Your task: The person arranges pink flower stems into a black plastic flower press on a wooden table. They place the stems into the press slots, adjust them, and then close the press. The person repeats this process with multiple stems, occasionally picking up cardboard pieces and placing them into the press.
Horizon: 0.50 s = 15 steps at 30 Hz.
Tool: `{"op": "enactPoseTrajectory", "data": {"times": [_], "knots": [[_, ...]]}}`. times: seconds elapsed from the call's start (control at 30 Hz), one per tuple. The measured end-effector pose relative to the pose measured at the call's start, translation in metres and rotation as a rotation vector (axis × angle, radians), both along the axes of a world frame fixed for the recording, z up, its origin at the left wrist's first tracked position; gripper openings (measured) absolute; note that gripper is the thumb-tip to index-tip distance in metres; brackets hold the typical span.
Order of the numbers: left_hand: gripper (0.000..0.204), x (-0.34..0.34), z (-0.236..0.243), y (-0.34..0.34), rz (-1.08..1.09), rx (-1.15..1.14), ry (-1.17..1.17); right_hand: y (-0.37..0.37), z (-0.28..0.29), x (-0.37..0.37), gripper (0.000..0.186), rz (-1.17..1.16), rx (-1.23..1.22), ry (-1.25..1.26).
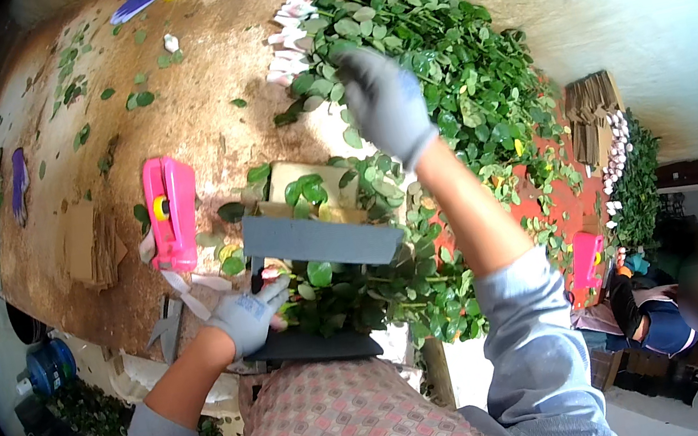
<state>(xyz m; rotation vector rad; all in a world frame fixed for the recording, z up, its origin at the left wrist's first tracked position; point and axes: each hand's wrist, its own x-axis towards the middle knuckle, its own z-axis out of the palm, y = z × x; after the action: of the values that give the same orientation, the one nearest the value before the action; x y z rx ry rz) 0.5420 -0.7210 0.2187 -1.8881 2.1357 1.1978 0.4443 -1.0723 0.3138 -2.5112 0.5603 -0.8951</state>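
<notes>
A: What is nearest to the person?

B: A patterned apron and grey sleeves. Just above it, the left hand, in a grey glove, has its fingers closed around the lower stems of a bunch of leafy stems. This bunch lies between two grey boards, one above and one under it, at the near edge of the brown work table.

A: And the right hand?

B: The right hand, also in a grey glove, is stretched further out, over the big pile of roses. The fingers are bent down into the leaves. If they grip a stem or only touch the pile, I cannot tell.

A: What is beside the left hand?

B: A pink tool stands on the table, left of the boards, near the hand but not touching it. Loose green leaves lie scattered further on the table.

A: And far away?

B: The pale rose buds are at the far end of the pile. At the right, another person sits near a second pink tool and a stack of cardboard sheets.
</notes>
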Motion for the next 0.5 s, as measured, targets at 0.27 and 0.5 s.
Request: {"op": "enactPoseTrajectory", "data": {"times": [0.27,0.5], "knots": [[0.054,0.001,0.019,-0.014,-0.119,0.01,-0.157,-0.199,-0.093,0.016,0.046,-0.469,0.306,0.561],[0.057,0.0,0.019,-0.008,-0.028,0.034,-0.07,-0.136,-0.098,0.026,0.031,-0.438,-0.176,1.016]]}}
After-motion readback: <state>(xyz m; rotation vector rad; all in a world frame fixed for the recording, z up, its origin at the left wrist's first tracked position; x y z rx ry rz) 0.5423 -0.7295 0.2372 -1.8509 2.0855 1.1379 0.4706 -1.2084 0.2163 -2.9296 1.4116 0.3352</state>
